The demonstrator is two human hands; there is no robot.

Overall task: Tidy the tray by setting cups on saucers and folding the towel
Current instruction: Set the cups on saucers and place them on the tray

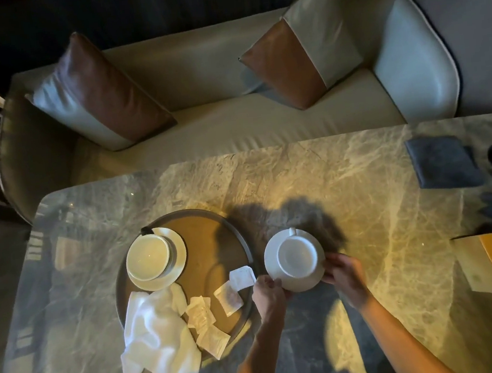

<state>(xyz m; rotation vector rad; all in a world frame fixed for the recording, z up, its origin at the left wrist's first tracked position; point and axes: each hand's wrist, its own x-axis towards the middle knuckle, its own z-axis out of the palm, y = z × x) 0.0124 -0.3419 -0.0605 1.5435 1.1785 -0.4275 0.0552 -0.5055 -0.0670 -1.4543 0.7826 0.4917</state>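
Marble table (359,174): the left hand (268,290) and right hand (343,270) each pinch the rim of a saucer (297,284) that carries a cup (297,252), just right of the tray (213,235). A towel (154,332) lies crumpled over the tray's near edge.

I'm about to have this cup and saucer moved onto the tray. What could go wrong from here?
1. The cup only rests on the saucer, which the left hand and right hand grip at its near rim; a tilt could slide it off.
2. On the tray, paper packets lie near where it would likely land, so it may sit crooked.
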